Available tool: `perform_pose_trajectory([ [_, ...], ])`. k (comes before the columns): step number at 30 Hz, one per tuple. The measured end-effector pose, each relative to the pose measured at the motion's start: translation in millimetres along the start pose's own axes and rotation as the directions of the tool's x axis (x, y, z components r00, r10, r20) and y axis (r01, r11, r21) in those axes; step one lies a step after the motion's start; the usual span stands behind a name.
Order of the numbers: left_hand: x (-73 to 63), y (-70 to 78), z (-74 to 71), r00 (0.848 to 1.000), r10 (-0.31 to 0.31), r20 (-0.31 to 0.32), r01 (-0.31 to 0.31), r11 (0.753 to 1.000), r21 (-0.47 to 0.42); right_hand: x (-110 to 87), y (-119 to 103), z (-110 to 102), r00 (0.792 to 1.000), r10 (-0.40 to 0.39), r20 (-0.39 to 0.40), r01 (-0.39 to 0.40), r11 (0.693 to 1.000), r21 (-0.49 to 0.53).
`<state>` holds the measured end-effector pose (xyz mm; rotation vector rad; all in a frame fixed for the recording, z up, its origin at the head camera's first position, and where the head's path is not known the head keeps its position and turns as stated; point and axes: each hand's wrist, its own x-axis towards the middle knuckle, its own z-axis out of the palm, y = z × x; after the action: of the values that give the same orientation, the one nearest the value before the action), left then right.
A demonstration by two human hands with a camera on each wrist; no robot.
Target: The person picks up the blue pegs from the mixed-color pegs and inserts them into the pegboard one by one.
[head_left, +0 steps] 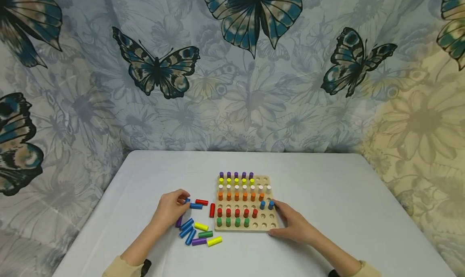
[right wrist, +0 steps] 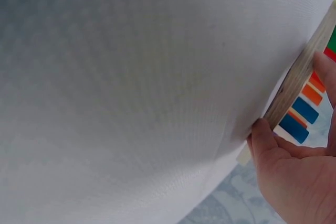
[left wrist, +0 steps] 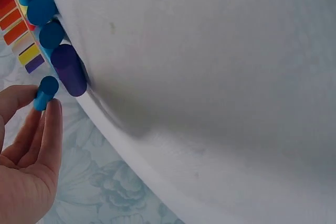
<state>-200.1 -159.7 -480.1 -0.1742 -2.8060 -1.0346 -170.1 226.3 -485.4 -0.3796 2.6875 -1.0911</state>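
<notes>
Between thumb and fingertips, my left hand pinches a blue peg, seen best in the left wrist view. The wooden pegboard lies to the right, with rows of purple, yellow, white, orange, blue, red and green pegs upright in its holes. Only two blue pegs stand in the blue row, at its right end. My right hand grips the board at its right side, thumb by the near corner and fingers along the edge. In the right wrist view, that wooden edge runs between thumb and fingers.
Loose pegs lie left of the board: several blue ones, a green peg, two yellow, two red and two purple. They rest on a white table. Behind the table hangs a butterfly-patterned backdrop.
</notes>
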Motion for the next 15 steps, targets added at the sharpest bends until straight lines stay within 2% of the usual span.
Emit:
perform_pose_trajectory([
  [6, -2.0, 5.1, 0.9, 0.999, 0.019, -0.041, -0.024, 0.994, -0.109, -0.1, 1, 3, 1.000, 0.011, -0.005, -0.011, 1.000, -0.002],
  [15, -1.5, 18.9, 5.7, 1.000, 0.017, -0.019, -0.021, 0.971, -0.237, -0.3, -1, 0, 1.000, 0.003, 0.001, -0.003, 1.000, -0.008],
])
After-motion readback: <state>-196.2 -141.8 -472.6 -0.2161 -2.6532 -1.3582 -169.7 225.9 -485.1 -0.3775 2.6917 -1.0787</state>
